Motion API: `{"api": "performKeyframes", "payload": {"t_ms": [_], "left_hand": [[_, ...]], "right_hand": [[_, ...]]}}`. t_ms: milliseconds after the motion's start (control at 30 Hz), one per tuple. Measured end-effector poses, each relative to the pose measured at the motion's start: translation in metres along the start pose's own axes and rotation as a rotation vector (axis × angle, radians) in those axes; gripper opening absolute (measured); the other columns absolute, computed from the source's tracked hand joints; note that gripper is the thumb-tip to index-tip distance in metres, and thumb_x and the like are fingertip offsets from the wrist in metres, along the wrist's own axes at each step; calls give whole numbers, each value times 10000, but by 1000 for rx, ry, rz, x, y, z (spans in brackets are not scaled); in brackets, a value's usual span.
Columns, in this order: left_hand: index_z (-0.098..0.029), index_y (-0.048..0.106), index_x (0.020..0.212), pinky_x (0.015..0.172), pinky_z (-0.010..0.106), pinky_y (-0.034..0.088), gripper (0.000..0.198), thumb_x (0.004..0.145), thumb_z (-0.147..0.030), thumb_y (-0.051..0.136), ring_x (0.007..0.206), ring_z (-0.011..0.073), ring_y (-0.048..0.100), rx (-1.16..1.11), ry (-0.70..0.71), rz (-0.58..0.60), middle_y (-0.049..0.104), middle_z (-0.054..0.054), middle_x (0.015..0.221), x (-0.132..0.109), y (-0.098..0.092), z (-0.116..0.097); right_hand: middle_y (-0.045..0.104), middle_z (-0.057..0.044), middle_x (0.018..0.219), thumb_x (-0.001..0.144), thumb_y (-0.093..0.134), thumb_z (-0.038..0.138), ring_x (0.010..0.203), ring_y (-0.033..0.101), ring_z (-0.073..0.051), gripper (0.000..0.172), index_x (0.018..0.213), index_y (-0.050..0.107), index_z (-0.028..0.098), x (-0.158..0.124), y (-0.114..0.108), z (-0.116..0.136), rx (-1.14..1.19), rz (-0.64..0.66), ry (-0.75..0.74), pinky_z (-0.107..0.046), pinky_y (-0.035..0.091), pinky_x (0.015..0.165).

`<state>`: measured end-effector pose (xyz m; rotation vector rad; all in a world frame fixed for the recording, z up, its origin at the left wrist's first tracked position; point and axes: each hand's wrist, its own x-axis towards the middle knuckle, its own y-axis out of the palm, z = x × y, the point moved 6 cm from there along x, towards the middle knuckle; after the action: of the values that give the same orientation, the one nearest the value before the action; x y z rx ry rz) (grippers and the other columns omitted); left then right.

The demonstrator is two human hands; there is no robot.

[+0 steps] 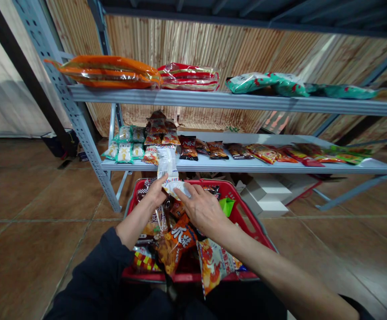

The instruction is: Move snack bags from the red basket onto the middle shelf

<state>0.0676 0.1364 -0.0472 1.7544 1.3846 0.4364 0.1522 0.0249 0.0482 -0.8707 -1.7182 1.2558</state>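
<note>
Just above a red basket (258,231) full of snack bags, my left hand (157,192) is closed on the left edge of a white snack bag (172,186) printed with small text. My right hand (201,208) lies over the right side of that bag, fingers bent onto it. A second white packet (167,161) shows its printed back just beyond my left fingertips, at the shelf's front edge. Below my hands, an orange bag (176,244) and a white and red bag (215,262) rest in the basket.
A blue-grey metal rack (213,165) stands ahead. Its lower shelf holds green and white packets (125,152), brown packets (189,148) and red bags (266,153). An orange bag (109,72) lies on the upper shelf. White boxes (266,195) sit below, on the right.
</note>
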Motion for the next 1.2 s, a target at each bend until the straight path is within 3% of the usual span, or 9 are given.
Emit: {"api": "performKeyframes", "payload": {"t_ms": [167, 267, 400, 467, 600, 733, 933, 1200], "left_hand": [[-82, 602, 960, 860, 354, 459, 233, 810, -251, 544, 817, 199, 634, -85, 18, -54, 685, 95, 813, 7, -1, -4], [-91, 597, 995, 868, 364, 454, 261, 808, -266, 550, 811, 198, 635, -65, 21, -57, 690, 90, 820, 8, -3, -7], [-89, 600, 1002, 863, 363, 457, 286, 808, -294, 549, 822, 205, 639, -19, 2, -38, 690, 105, 856, 10, -5, -13], [-91, 601, 1003, 860, 351, 460, 294, 805, -303, 554, 828, 203, 640, -2, 3, -14, 689, 110, 873, 11, -2, -18], [-94, 602, 1009, 867, 362, 459, 292, 801, -294, 562, 848, 215, 640, 35, 5, 33, 692, 110, 875, 9, 11, -23], [-85, 612, 977, 867, 364, 459, 258, 804, -269, 556, 822, 214, 644, 44, 13, 31, 696, 109, 838, 9, 16, -27], [-87, 604, 1003, 864, 379, 462, 268, 802, -258, 556, 810, 215, 645, 43, 44, -41, 697, 105, 820, 17, 8, -39], [-75, 609, 991, 875, 374, 455, 258, 830, -253, 514, 793, 204, 645, 63, 32, -8, 694, 103, 801, 20, 16, -41]], "right_hand": [[368, -133, 1367, 754, 599, 319, 1258, 308, -305, 566, 1283, 411, 244, -19, 19, 8, 167, -17, -64, -468, 339, 960], [422, -112, 1341, 768, 576, 359, 1240, 361, -270, 499, 1240, 474, 232, -25, 27, 3, 346, -22, -90, -451, 339, 987], [480, -104, 1293, 828, 476, 352, 1201, 428, -222, 440, 1245, 469, 210, -18, 32, -33, 695, -192, 157, -432, 334, 1006], [474, -105, 1295, 825, 474, 380, 1194, 442, -217, 473, 1266, 433, 212, -11, 42, -52, 978, -210, 327, -428, 356, 991], [566, -95, 1188, 799, 522, 424, 1058, 557, -200, 468, 1216, 463, 221, -3, 70, -58, 1606, 5, 592, -399, 448, 900], [613, -63, 1104, 736, 631, 364, 886, 628, -173, 416, 1117, 531, 227, -7, 84, -39, 1954, 205, 647, -390, 513, 799], [680, -47, 909, 678, 689, 178, 821, 656, -131, 209, 871, 616, 145, -21, 99, -40, 2114, 190, 710, -276, 488, 861], [679, -16, 734, 654, 700, 193, 691, 658, -104, 125, 712, 596, 156, -27, 100, -48, 2008, 60, 796, -197, 526, 687]]}}
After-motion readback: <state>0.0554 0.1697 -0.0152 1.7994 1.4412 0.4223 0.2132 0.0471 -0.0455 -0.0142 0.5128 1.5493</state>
